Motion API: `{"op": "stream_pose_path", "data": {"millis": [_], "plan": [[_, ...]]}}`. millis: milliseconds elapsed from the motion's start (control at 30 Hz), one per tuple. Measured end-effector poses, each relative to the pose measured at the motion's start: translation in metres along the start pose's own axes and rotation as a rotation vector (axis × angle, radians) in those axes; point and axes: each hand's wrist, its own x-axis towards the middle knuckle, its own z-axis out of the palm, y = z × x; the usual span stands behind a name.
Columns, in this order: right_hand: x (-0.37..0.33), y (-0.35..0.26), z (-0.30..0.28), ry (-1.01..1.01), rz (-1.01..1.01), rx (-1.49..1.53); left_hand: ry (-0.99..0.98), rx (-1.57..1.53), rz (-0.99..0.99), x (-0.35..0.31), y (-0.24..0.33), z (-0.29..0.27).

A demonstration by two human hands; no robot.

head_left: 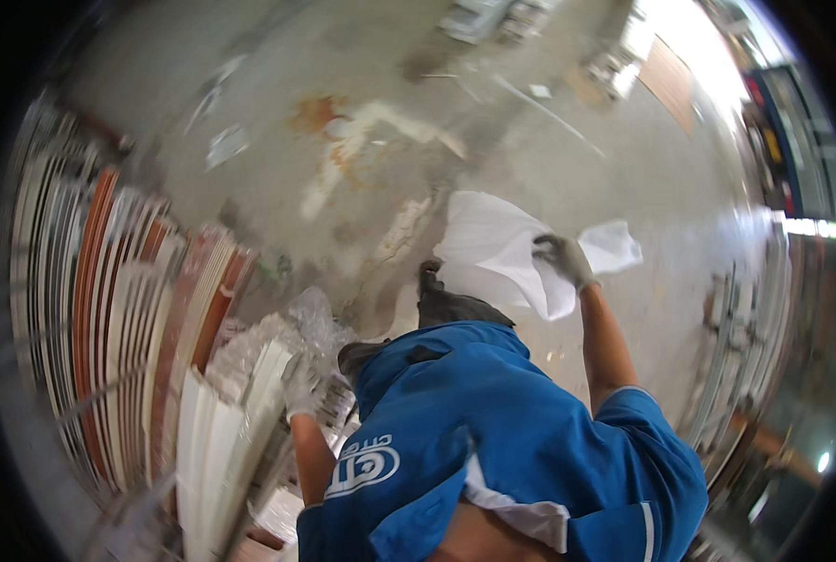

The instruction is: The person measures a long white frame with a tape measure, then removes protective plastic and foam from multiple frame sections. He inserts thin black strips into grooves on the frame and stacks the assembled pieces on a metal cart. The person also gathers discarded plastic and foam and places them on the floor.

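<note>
My right hand, in a pale grey work glove, is closed on a thin white sheet that looks like foam wrap. The sheet spreads to both sides of the hand, its folds hanging above the floor. On the left, my gloved left hand is beside the ends of long white profiles. Its fingers look stretched out, though the glove partly blends with the crumpled clear plastic film around it. Whether the fingers touch the film or the profiles, I cannot tell.
Along the left stand many long white, brown and reddish profiles in rows. Metal bars lie on the right. A cardboard sheet and wrapped bundles are farther off on the stained concrete floor.
</note>
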Motion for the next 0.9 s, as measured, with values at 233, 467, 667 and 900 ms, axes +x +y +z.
{"op": "stream_pose_path", "data": {"millis": [233, 467, 667, 900], "plan": [[-0.025, 0.023, -0.061, 0.114, 0.275, 0.172, -0.011, 0.077, 0.098, 0.017, 0.017, 0.015], [-0.042, 0.080, -0.057, 0.137, 0.327, 0.123, -0.195, 0.415, 0.171, 0.013, 0.022, 0.100], [-0.054, 0.095, -0.040, 0.031, 0.412, 0.124, -0.264, 0.471, 0.113, -0.007, 0.028, 0.139], [-0.094, 0.095, -0.058, 0.172, 0.506, 0.190, -0.431, 0.591, 0.027, 0.036, 0.089, 0.187]]}}
